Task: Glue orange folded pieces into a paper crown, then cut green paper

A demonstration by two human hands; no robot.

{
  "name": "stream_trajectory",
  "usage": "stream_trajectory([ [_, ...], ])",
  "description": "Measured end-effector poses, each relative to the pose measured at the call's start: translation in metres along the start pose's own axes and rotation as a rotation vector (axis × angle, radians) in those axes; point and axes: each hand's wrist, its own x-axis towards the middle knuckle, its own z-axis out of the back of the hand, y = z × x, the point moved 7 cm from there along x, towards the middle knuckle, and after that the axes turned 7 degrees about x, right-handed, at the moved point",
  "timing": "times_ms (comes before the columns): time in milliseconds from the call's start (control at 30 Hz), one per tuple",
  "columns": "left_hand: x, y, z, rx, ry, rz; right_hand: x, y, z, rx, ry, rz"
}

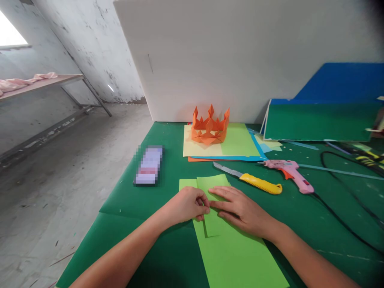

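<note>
Light green paper (240,256) lies on the green table, with a raised or folded layer over its upper part. My left hand (193,203) has its fingers curled together and pinches the left edge of that layer. My right hand (237,208) lies flat on the paper just to the right, fingers spread. Beyond the hands, a yellow utility knife (261,184) rests with its blade out, pointing left. An orange folded paper crown (210,130) stands on stacked coloured sheets (240,140) at the back.
A pixelated phone-like object (149,166) lies at the table's left side. On the right are a pink glue gun (295,174) with a black cable, paper strips (339,171) and a blue-green board (315,120). A white panel (210,60) stands behind the table (126,232).
</note>
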Motion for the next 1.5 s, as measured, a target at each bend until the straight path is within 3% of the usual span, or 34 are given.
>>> stream_trajectory([
  [267, 0.001, 0.002, 0.000, -0.012, -0.005, 0.024, 0.000, 0.007, 0.006, 0.015, -0.060, 0.030],
  [433, -0.003, -0.005, 0.002, 0.058, -0.024, 0.003, 0.002, 0.006, 0.008, 0.058, -0.054, -0.026],
  [633, -0.008, -0.017, 0.008, 0.255, -0.095, -0.023, -0.001, -0.006, 0.015, 0.084, -0.107, -0.026],
  [833, -0.007, -0.018, 0.009, 0.279, -0.096, -0.035, -0.006, -0.025, 0.027, 0.093, -0.209, -0.122],
  [1267, -0.003, -0.007, 0.005, 0.164, -0.042, 0.006, -0.023, -0.032, 0.028, 0.230, 0.117, -0.316],
  [1500, -0.003, -0.006, 0.005, 0.153, -0.032, -0.001, -0.034, -0.036, 0.021, 0.180, 0.135, -0.387],
])
